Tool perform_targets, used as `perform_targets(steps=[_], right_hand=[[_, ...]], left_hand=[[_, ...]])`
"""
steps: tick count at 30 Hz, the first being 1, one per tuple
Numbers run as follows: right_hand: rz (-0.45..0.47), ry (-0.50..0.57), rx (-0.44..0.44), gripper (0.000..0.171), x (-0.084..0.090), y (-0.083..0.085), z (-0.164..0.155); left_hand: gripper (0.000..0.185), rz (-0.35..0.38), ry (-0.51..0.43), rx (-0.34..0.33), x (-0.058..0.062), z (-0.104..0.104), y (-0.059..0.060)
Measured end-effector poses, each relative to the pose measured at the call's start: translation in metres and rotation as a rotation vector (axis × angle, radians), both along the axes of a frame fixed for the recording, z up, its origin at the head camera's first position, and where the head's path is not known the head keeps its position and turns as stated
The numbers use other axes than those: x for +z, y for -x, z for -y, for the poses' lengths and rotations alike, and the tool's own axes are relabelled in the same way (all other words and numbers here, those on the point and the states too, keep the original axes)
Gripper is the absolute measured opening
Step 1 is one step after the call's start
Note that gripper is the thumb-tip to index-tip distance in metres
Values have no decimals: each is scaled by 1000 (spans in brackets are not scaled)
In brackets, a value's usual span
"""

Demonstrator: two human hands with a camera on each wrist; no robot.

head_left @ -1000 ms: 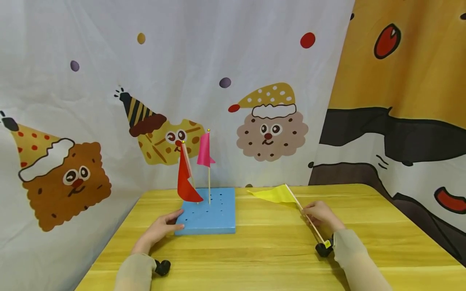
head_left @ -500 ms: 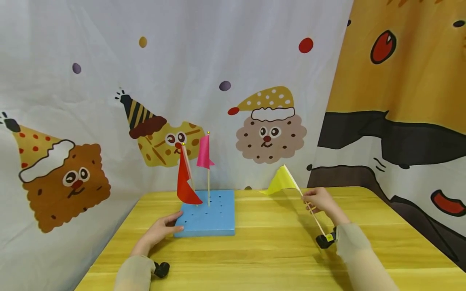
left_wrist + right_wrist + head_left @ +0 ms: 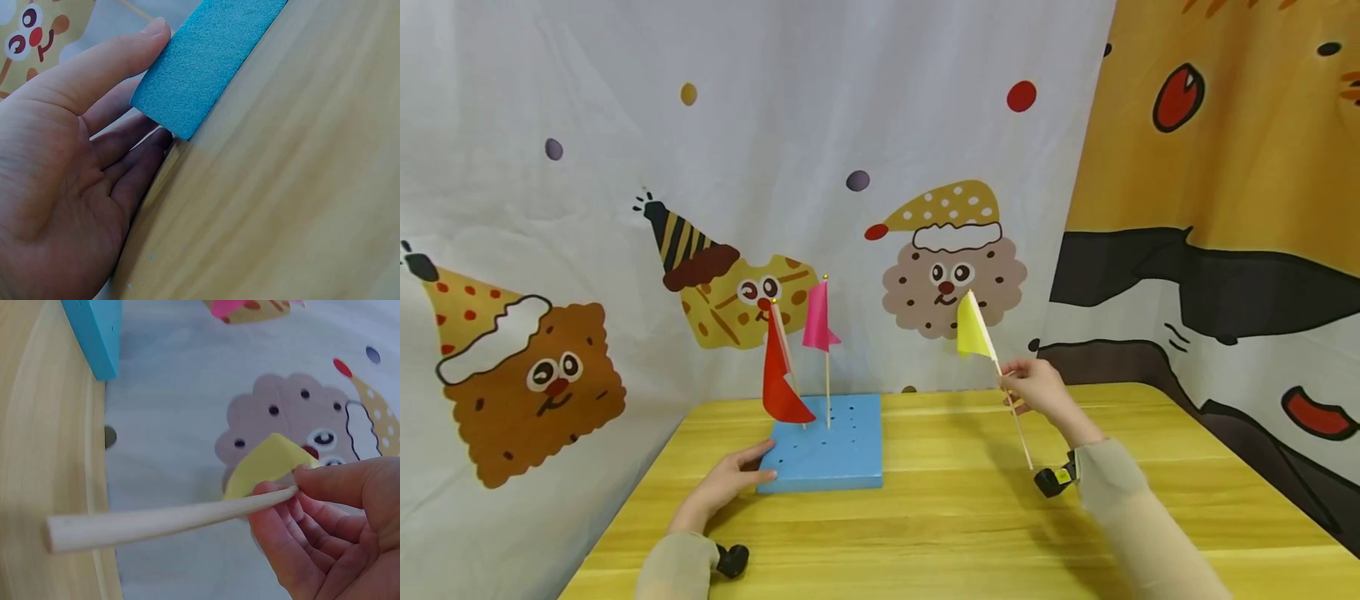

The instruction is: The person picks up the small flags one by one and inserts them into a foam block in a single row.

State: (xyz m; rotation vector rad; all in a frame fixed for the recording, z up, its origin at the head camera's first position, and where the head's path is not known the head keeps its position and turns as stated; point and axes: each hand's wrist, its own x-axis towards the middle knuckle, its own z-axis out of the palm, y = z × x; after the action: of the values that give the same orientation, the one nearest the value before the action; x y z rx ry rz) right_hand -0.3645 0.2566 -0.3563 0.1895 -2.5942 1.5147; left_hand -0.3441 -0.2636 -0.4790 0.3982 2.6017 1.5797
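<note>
- The right hand (image 3: 1028, 387) pinches the yellow flag (image 3: 973, 328) by its stick, up in the air, flag end up, bare end tilted down
- The blue block (image 3: 831, 446) with holes sits to the left on the worktop (image 3: 955, 517)
- The left hand (image 3: 730, 482) lies flat, fingers straight, touching the block's near corner

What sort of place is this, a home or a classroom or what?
Probably a staged play or craft corner: a cartoon cookie-character backdrop cloth hangs behind a yellow wooden table, where a blue foam block holds small paper flags.
</note>
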Motion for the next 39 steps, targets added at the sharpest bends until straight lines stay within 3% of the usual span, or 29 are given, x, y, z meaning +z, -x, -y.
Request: perform_targets(steps=[7,23,35,39], right_hand=[[-55,10,52,24,0,4,30],[-116,161,184,19,9,13,105],[-235,230,160,19,1,32,156],[-262,203,168,19,0,39,170]], left_hand=[[67,6,-7,-22,1,0,1],[67,8,-3,-24,0,1,-2],[65,-5,-5,-33,-2,2,-1],[65,-11,4,-26,-1,2,-2]])
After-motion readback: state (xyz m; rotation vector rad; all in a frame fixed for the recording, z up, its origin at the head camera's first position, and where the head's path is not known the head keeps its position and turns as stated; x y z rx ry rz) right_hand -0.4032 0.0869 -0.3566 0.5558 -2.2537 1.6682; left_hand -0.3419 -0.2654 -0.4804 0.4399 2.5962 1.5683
